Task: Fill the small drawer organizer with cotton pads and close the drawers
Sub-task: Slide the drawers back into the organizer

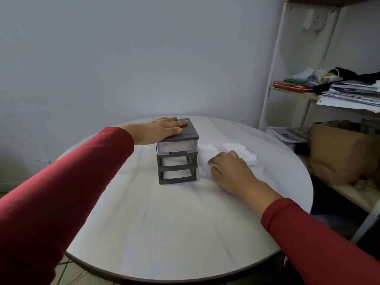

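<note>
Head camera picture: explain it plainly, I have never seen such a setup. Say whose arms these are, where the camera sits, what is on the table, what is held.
No machine: a person wears the camera on the head, looking down along their own arms. The left hand lies flat on the small drawer organizer, a dark frame with one clear drawer on top and two bare slots below. The right hand rests curled on white cotton pads beside it on the round table; whether it grips one is unclear.
</note>
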